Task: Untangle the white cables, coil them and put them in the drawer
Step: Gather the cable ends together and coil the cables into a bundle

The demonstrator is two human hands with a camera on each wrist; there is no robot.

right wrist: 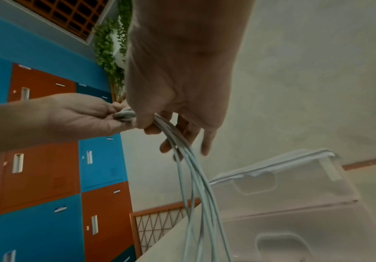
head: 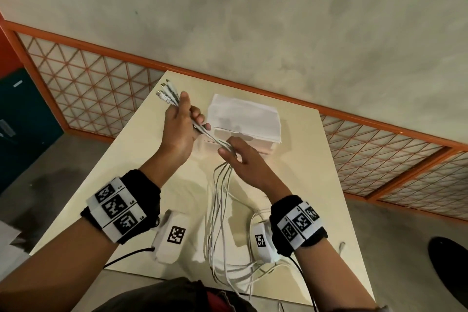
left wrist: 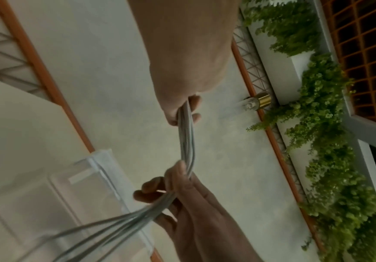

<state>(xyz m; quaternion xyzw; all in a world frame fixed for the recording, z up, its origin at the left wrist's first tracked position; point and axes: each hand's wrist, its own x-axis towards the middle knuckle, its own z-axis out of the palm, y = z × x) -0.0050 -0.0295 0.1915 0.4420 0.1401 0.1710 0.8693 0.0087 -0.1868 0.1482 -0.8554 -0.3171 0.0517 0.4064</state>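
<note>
Both hands up over table [head: 316, 159]: L hand [head: 181, 126] grips white cables [head: 220, 210] nr plugs, R hand [head: 243, 157] pinches bundle lower, drawer unit [head: 250, 119] just behind.

We're seeing soft, even light in the head view, with faint shadows on the pale table [head: 291, 185]. Straight lines bow at the edges. Both wrist views are dimmer, greenish, and blurred in the near parts.

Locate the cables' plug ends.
Head view: the plug ends fan out above the left hand, upper left of the drawer unit.
</note>
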